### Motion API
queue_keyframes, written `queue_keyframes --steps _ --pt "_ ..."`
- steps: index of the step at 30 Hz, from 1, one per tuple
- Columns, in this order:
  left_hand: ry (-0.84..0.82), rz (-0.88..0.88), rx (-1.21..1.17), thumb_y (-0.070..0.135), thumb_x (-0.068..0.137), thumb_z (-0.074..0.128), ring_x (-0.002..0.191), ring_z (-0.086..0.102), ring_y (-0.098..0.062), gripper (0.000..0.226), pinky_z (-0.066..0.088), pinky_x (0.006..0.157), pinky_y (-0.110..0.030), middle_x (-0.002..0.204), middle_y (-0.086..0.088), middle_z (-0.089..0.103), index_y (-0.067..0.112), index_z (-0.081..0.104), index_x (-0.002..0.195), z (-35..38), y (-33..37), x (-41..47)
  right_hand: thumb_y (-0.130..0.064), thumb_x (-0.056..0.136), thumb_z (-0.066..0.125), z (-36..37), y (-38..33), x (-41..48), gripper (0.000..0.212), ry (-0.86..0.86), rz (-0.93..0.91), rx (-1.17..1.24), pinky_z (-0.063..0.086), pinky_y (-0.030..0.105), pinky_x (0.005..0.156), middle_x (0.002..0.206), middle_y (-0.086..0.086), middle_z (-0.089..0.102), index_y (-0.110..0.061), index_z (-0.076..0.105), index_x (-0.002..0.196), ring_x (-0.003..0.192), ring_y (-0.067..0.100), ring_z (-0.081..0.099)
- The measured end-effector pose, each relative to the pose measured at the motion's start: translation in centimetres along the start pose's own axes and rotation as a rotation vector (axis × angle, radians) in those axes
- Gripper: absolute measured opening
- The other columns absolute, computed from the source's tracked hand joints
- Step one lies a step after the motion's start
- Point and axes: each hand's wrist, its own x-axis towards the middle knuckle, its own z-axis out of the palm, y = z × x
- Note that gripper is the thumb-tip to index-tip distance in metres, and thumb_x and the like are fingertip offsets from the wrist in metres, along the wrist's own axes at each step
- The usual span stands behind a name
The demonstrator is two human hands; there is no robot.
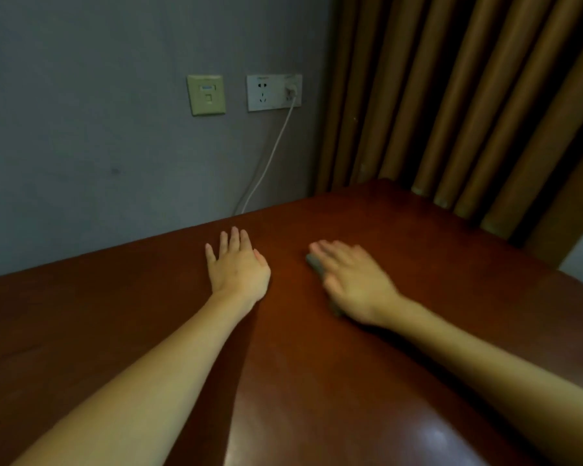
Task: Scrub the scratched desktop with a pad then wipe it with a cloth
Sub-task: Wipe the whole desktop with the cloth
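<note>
- Reddish-brown polished wood is what both hands are on: the desktop (317, 381) runs under the arms and away to a far corner. There is a bright glare patch near the person, well behind the right wrist.
- The left hand (238, 267) lies flat on the wood, palm down and fingers straight and slightly spread. It holds nothing and looks to me like a brace.
- Beyond the left fingertips the grey wall (81, 129) rises. A yellowed data faceplate (206, 94) sits high above that hand, with a white power socket (274, 92) just right of it.
- A white cable (270, 159) hangs from the socket and drops behind the desk edge, just past the gap between the two hands.
- The grey scrubbing pad (315, 264) lies on the desktop under the right hand (354, 280). Only its edge shows, on the thumb side and below the fingertips.
- The right hand presses the pad with flat, extended fingers rather than curling round it. It is blurred, so I judge it is mid-stroke.
- Brown pleated curtains (451, 95) hang beyond and to the right of that hand.
- Progress, as I read it: the scrubbing step is under way. I can't make out scratches or a scrubbed patch in this dim light, so I cannot say how much is covered.
- No cloth is in view, so the wipe is not yet begun.
</note>
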Motion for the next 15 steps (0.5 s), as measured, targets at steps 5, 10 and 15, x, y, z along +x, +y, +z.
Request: queue_keyframes --steps 5,10,15 --pt "-0.067 0.035 0.011 0.035 0.103 0.013 0.148 -0.006 -0.018 0.056 -0.001 0.121 -0.04 0.161 -0.003 -0.006 0.013 -0.001 0.153 -0.6 -0.3 -3.6 -0.037 0.1 0.026 0.1 -1.6 3.8 0.054 0.002 -0.058 0.083 0.006 0.036 0.117 0.159 -0.003 0.017 -0.029 0.014 0.152 0.146 0.017 0.013" --pt "-0.105 0.051 0.021 0.036 0.103 0.011 0.147 -0.009 -0.019 0.056 -0.003 0.121 -0.04 0.16 -0.004 -0.01 0.013 -0.004 0.152 -0.9 -0.5 -8.2 -0.039 0.1 0.024 -0.4 10.4 2.4 0.054 0.031 0.356 0.057 0.011 0.038 0.117 0.159 0.002 0.018 -0.025 0.016 0.152 0.146 0.021 0.016" --pt "-0.102 -0.024 0.013 0.042 0.102 0.013 0.146 -0.013 -0.03 0.064 -0.005 0.119 -0.049 0.158 -0.018 -0.013 0.006 -0.007 0.151 -0.4 4.4 -12.4 -0.045 0.096 0.013 -0.9 11.2 -8.7 0.059 -0.01 0.36 0.037 0.005 0.038 0.118 0.16 -0.002 0.011 -0.028 0.008 0.153 0.147 0.019 0.009"
